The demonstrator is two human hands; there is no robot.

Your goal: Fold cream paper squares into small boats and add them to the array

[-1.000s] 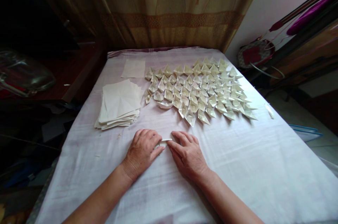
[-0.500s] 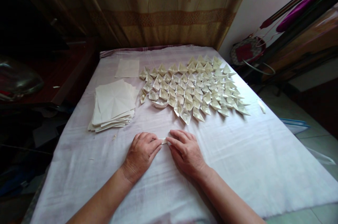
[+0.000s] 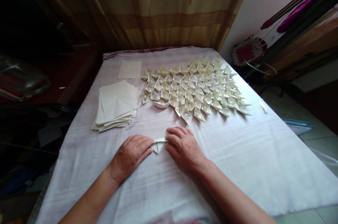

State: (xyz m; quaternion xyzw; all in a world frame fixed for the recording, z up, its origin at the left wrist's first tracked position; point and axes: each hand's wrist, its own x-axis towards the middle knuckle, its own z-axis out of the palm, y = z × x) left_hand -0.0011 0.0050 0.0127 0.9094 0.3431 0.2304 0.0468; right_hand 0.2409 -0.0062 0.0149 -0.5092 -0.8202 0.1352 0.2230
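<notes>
Between my two hands, at the near middle of the cloth-covered table (image 3: 232, 167), is a piece of folded paper (image 3: 157, 146). Its upper edge shows a narrow folded band, and a triangular part points toward me with a crease down its middle. My left hand (image 3: 132, 155) is closed on the paper's left end, fingers together. My right hand (image 3: 183, 146) grips the right end with bent fingers. Both ends of the paper are hidden under the fingers. Beyond the hands, several rows of folded paper boats (image 3: 190, 90) stand close together.
Left of the boats lies a stack of white paper sheets (image 3: 116, 104), with a single sheet (image 3: 130, 69) behind it. Small scraps (image 3: 117, 136) lie near my left hand. A white object (image 3: 263, 107) rests by the table's right edge. A curtain (image 3: 169, 9) hangs behind.
My left hand has shifted left and slightly toward me, and the hands are a little wider apart. More of the folded paper shows between them, including its triangular part.
</notes>
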